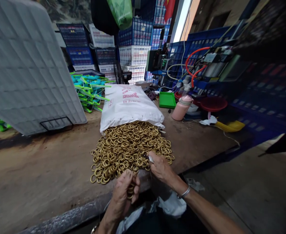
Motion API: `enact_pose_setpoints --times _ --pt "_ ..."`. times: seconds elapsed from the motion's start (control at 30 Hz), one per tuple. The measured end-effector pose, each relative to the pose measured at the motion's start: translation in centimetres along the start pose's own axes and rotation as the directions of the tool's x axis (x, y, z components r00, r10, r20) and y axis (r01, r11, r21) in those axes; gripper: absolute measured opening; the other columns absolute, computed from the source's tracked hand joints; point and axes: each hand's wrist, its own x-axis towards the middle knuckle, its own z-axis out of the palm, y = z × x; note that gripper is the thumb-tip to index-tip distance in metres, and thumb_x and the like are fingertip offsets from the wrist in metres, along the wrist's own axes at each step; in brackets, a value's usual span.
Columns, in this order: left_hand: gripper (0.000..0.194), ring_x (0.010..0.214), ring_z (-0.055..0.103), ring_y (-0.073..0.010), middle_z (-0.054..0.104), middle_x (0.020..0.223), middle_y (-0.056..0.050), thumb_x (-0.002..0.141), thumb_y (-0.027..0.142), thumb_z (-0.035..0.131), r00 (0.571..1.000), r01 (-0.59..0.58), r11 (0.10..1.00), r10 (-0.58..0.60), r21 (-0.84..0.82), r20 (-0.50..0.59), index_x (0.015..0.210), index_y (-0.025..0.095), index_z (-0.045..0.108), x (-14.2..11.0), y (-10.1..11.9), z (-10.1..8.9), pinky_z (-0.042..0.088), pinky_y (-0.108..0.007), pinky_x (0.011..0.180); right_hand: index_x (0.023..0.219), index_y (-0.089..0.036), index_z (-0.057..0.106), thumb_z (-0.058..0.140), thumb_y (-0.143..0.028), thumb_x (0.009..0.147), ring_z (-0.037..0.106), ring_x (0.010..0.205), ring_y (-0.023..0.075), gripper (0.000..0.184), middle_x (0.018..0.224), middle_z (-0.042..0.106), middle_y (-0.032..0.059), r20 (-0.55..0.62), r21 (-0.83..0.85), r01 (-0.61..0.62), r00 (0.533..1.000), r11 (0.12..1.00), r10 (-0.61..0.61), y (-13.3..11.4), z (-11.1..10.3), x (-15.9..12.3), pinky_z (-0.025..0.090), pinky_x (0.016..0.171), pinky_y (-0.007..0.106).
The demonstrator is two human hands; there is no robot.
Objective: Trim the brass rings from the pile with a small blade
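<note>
A large heap of brass-coloured rings (pixel 128 146) spills from the mouth of a white woven sack (pixel 130 100) that lies on the workbench (pixel 60 165). My left hand (pixel 126 186) is closed around several of these rings at the bench's front edge, just before the heap. At the heap's right front side is my right hand (pixel 161 167), its fingers closed. A small dark and white thing (pixel 150 159) shows at the right fingertips, too small to name. A bracelet sits on the right wrist.
Left stands a grey ribbed panel (pixel 35 71), with green and turquoise pieces (pixel 90 89) behind. Right are a pink bottle (pixel 182 107), a green tray (pixel 167 99), a red dish (pixel 212 104) and a machine with orange hoses (pixel 210 65). Stacked crates (pixel 134 55) line the back.
</note>
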Motion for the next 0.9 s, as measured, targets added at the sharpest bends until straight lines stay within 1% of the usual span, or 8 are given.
enact_pose_setpoints --times 0.13,0.23,0.37,0.6,0.67,0.77,0.83,0.9 --pt "0.025 0.041 0.037 -0.0031 0.056 0.068 -0.001 0.079 0.038 0.051 1.0 -0.015 1.0 0.015 0.026 0.014 0.071 0.014 0.051 0.7 -0.4 -0.7 0.025 -0.014 0.032 0.091 -0.019 0.051 0.04 -0.01 0.074 0.053 0.066 0.0133 0.023 0.073 0.059 0.0014 0.033 0.048 0.012 0.999 0.999 -0.013 -0.9 0.8 -0.3 0.027 0.058 0.022" --pt "0.017 0.041 0.039 -0.0042 0.055 0.068 0.0 0.077 0.033 0.054 1.0 -0.006 1.0 0.006 -0.022 -0.007 0.08 0.017 0.05 0.7 -0.4 -1.0 0.026 -0.014 0.032 0.097 -0.02 0.051 0.044 -0.016 0.077 0.054 0.068 0.0144 0.022 0.078 0.061 0.002 0.071 -0.014 0.01 0.997 1.0 -0.009 -1.8 1.4 -0.4 0.027 0.059 0.023" --pt "0.023 0.045 0.044 -0.0058 0.054 0.067 0.001 0.075 0.03 0.057 0.998 0.058 0.993 -0.059 -0.105 -0.001 0.093 0.018 0.052 0.6 -0.5 -1.6 0.027 -0.013 0.034 0.1 -0.021 0.051 0.047 -0.02 0.078 0.055 0.07 0.0153 0.022 0.081 0.062 0.0023 0.094 -0.096 -0.013 0.995 0.995 0.022 -2.4 2.2 -0.3 0.024 0.058 0.024" --pt "0.017 0.055 0.049 -0.0074 0.054 0.07 -0.001 0.073 0.03 0.061 0.994 0.078 0.972 -0.094 -0.223 -0.063 0.075 0.014 0.054 1.0 -1.4 -2.7 0.029 -0.013 0.037 0.09 -0.019 0.054 0.04 -0.011 0.074 0.052 0.062 0.0138 0.022 0.072 0.061 0.0022 0.055 -0.087 -0.022 0.998 0.996 0.027 -1.9 2.5 0.0 0.024 0.057 0.025" --pt "0.018 0.056 0.05 -0.0074 0.054 0.07 -0.001 0.071 0.028 0.063 0.994 0.051 0.977 -0.071 -0.208 -0.087 0.07 0.013 0.053 1.2 -1.5 -2.6 0.029 -0.013 0.037 0.084 -0.019 0.055 0.04 -0.009 0.071 0.05 0.062 0.0126 0.022 0.07 0.059 0.0013 0.029 0.008 -0.039 0.999 0.999 0.039 -1.8 2.1 0.1 0.026 0.057 0.024" --pt "0.02 0.054 0.048 -0.0065 0.052 0.068 0.001 0.07 0.028 0.064 0.993 0.012 0.987 -0.031 -0.158 -0.117 0.069 0.014 0.051 1.6 -1.4 -2.1 0.027 -0.013 0.036 0.071 -0.018 0.052 0.039 -0.019 0.077 0.044 0.057 0.0108 0.015 0.062 0.052 -0.001 0.021 0.322 -0.1 0.995 0.942 0.099 -2.2 1.3 0.3 0.029 0.055 0.022" --pt "0.021 0.048 0.044 -0.005 0.05 0.064 0.004 0.07 0.031 0.064 0.987 -0.02 0.995 0.004 -0.101 -0.158 0.071 0.016 0.05 1.9 -1.4 -1.7 0.026 -0.012 0.035 0.065 -0.018 0.047 0.037 -0.031 0.081 0.039 0.052 0.0093 0.023 0.055 0.044 -0.0035 0.072 0.564 -0.14 0.99 0.814 0.12 -2.7 0.8 0.2 0.03 0.052 0.02" --pt "0.024 0.042 0.04 -0.0039 0.048 0.059 0.006 0.069 0.035 0.065 0.977 -0.05 0.998 0.044 -0.026 -0.211 0.079 0.018 0.05 2.2 -1.5 -1.4 0.024 -0.012 0.034 0.064 -0.019 0.043 0.038 -0.037 0.081 0.034 0.046 0.0077 0.025 0.05 0.037 -0.0064 0.157 0.725 -0.201 0.979 0.659 0.126 -3.3 0.5 -0.1 0.029 0.047 0.019"
